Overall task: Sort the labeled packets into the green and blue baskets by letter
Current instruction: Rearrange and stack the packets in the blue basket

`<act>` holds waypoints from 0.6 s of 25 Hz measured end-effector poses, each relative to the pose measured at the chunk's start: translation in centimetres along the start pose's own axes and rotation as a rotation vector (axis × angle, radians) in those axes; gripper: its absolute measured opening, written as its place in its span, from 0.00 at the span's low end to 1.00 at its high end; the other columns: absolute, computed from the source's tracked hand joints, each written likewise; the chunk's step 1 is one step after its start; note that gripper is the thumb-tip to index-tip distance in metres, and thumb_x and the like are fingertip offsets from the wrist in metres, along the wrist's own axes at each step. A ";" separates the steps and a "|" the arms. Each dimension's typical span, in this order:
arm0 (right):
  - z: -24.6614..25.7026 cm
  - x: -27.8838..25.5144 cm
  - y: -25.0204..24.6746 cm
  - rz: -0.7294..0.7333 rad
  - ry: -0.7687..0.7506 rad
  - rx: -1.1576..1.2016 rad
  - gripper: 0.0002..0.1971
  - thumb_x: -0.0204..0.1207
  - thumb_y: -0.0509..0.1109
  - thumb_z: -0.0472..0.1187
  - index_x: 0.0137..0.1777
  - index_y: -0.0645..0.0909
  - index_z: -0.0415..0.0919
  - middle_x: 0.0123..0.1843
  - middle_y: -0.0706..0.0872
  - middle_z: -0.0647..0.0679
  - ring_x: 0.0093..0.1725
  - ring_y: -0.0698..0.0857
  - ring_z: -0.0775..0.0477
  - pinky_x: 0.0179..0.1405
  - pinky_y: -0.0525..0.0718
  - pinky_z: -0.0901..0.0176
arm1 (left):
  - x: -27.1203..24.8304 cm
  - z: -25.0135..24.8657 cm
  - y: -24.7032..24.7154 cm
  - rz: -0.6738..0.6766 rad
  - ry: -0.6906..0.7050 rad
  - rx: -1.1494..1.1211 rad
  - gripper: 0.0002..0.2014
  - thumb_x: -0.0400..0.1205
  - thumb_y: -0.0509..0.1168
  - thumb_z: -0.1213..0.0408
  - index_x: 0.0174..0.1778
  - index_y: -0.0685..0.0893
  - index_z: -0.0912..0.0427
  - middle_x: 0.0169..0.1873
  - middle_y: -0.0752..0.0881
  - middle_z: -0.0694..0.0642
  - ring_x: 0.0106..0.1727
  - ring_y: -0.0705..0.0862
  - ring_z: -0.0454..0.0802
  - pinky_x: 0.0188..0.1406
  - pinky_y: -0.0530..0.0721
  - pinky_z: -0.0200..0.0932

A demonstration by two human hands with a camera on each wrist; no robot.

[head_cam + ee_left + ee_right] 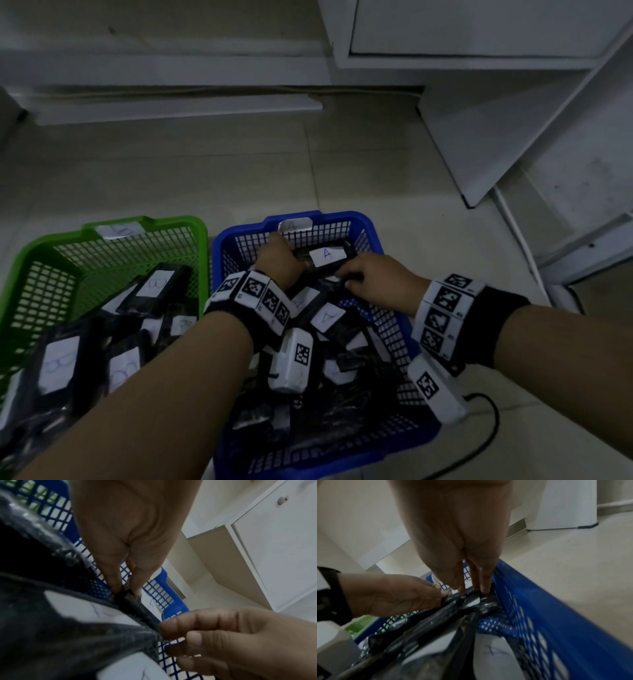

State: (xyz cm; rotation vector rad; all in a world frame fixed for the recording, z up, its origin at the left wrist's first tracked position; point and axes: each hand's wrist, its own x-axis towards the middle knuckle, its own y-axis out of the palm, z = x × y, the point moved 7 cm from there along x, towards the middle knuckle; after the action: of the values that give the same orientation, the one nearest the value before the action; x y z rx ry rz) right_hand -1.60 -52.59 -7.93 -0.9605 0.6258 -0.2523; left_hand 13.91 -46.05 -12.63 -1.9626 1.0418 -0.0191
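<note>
The blue basket (363, 219) (164, 577) (539, 601), tagged A, holds several black packets with white A labels. To its left stands the green basket (144, 222) (361, 623), which holds several B packets (159, 282). Both hands are inside the blue basket at its far end, on one black A packet (327, 255) (135, 604) (471, 601). My left hand (291, 257) (126, 590) (440, 593) pinches its left end. My right hand (346, 275) (171, 635) (474, 590) pinches its near right edge.
Both baskets sit side by side on a pale tiled floor (239, 171). A white cabinet (479, 34) and leaning white boards (513, 137) stand behind and to the right. A black cable (486, 428) lies on the floor right of the blue basket.
</note>
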 end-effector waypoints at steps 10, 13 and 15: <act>0.5 1.4 3.1 -0.011 0.097 0.523 0.09 0.75 0.73 0.38 0.54 0.87 0.43 0.57 0.87 0.49 0.57 0.84 0.50 0.61 0.81 0.59 | -1.0 0.3 -0.6 0.024 0.123 -0.099 0.16 0.81 0.62 0.70 0.65 0.82 0.57 0.64 0.84 0.55 0.65 0.81 0.52 0.66 0.73 0.37; -0.4 1.0 2.4 -0.165 0.218 0.733 0.06 0.74 0.72 0.35 0.48 0.89 0.43 0.44 0.88 0.51 0.47 0.86 0.52 0.52 0.84 0.60 | -2.0 0.0 -2.0 -0.010 0.189 0.018 0.13 0.81 0.65 0.61 0.61 0.83 0.56 0.59 0.86 0.54 0.62 0.83 0.52 0.62 0.75 0.38; -1.1 0.5 1.6 -0.256 0.287 0.827 0.05 0.74 0.71 0.35 0.44 0.88 0.42 0.39 0.88 0.47 0.39 0.86 0.49 0.43 0.85 0.56 | -2.7 -0.1 -2.5 0.017 0.208 0.087 0.18 0.79 0.66 0.49 0.61 0.81 0.54 0.54 0.85 0.50 0.57 0.82 0.48 0.56 0.76 0.39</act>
State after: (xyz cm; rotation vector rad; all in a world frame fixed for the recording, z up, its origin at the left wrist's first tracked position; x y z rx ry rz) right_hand -1.97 -52.65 -9.83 -0.1969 0.5780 -0.8158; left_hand 13.78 -43.70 -9.86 -1.9019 1.1718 -0.2591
